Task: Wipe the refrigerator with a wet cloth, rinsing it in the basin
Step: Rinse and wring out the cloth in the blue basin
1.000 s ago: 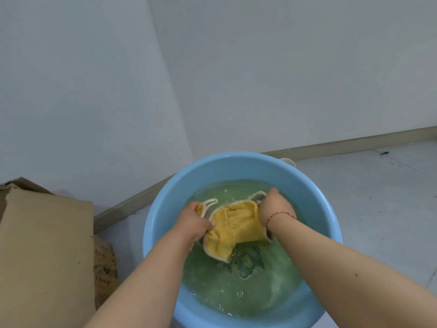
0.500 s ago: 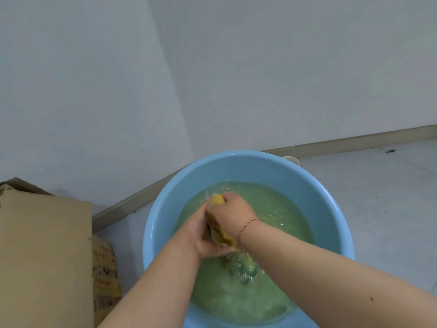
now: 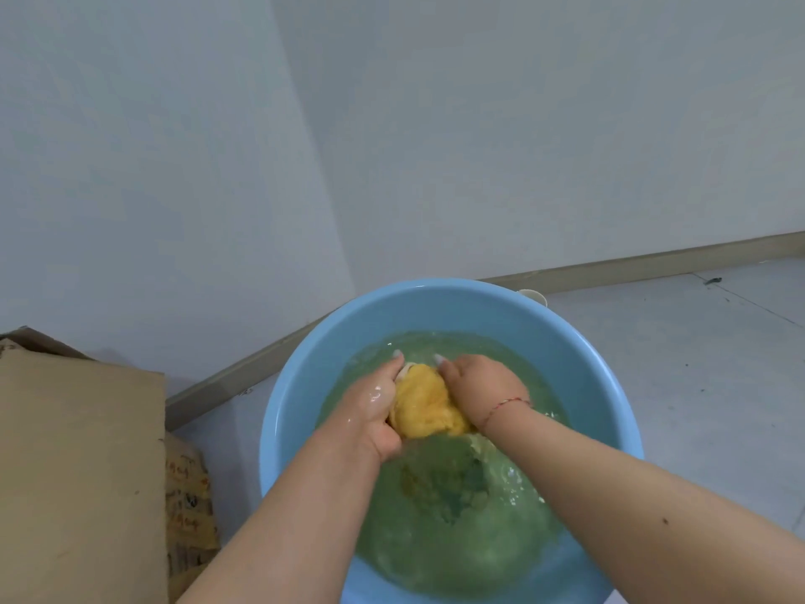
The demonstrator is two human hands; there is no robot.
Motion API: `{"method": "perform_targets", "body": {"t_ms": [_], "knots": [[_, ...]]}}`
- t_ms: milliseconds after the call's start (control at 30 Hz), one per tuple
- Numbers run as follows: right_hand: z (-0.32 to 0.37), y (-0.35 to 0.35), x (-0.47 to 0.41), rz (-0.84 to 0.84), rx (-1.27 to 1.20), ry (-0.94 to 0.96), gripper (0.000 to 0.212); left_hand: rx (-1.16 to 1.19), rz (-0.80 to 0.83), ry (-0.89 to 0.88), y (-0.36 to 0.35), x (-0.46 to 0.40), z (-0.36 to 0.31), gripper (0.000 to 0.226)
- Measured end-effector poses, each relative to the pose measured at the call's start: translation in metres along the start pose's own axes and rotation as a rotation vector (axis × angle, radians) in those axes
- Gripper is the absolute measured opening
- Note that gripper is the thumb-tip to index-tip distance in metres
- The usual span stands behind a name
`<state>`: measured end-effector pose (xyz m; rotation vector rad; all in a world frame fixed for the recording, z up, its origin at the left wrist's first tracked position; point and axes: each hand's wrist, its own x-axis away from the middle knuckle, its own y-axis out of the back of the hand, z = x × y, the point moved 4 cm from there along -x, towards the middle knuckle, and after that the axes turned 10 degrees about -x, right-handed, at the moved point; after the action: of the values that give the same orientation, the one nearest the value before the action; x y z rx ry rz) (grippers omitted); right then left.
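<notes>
A round light-blue basin (image 3: 305,368) of greenish, rippling water stands on the floor below me. Bunched into a wad just above the water is a yellow cloth (image 3: 429,403) with a cream edge. My left hand (image 3: 377,405) grips its left side, wet and glistening. My right hand (image 3: 481,388), with a thin red string at the wrist, presses on its right side. Both hands close around the cloth over the basin's middle. No refrigerator is in view.
A brown cardboard box (image 3: 82,473) stands at the left, close to the basin. Pale walls meet in a corner behind the basin, with a tan skirting board (image 3: 653,259) along the floor. A small white object (image 3: 533,295) peeks out behind the basin's far rim. Grey floor stretches right.
The cloth was spread between my hands, then squeezed with the right hand over the left. Now both hands sit side by side, holding the cloth in a wad.
</notes>
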<state>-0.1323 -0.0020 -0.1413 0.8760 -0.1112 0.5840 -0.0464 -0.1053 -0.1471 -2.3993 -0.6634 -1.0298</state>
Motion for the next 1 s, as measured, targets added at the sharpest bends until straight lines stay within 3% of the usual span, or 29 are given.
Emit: {"method": "perform_targets", "body": {"t_ms": [167,267,333,400,500,600,700,767,833,900,967,1000], "knots": [[-0.045,-0.002,-0.01,0.011,0.337,-0.167,0.059,-0.065,-0.136,-0.057,0.016,0.004,-0.009,0.019],[-0.048,-0.021,-0.004,0.254,0.5,-0.231,0.07,-0.435,-0.231,-0.104,0.029,0.0,-0.013,0.057],[-0.037,-0.037,0.003,0.497,0.711,-0.134,0.059,-0.806,-0.259,-0.238,0.024,0.005,-0.019,0.06],[-0.019,-0.043,0.011,0.63,0.78,0.05,0.044,-1.171,-0.159,-0.413,0.014,0.01,-0.021,0.065],[0.017,-0.021,0.024,0.639,0.708,0.287,0.036,-1.293,0.179,-0.455,0.004,0.009,-0.007,0.084],[0.045,0.02,0.027,0.539,0.467,0.359,0.031,-1.182,0.301,-0.487,0.002,0.007,0.002,0.066],[0.061,0.066,0.023,0.321,0.047,0.461,0.031,-0.906,0.223,-0.576,-0.003,0.012,-0.004,0.032],[0.049,0.085,0.011,0.193,-0.37,0.423,0.033,-0.689,0.15,-0.648,-0.006,0.014,-0.014,0.023],[0.022,0.08,-0.002,0.171,-0.7,0.272,0.043,-0.45,0.128,-0.662,-0.005,0.013,-0.021,0.032],[-0.004,0.053,-0.009,0.229,-0.825,0.1,0.06,-0.194,0.19,-0.646,-0.011,0.021,-0.028,0.033],[-0.014,0.024,-0.004,0.305,-1.006,-0.001,0.045,0.065,0.302,-0.601,-0.017,0.031,-0.031,0.022],[-0.01,0.011,0.004,0.376,-1.092,-0.041,0.039,0.223,0.347,-0.525,-0.019,0.032,-0.03,0.03]]}}
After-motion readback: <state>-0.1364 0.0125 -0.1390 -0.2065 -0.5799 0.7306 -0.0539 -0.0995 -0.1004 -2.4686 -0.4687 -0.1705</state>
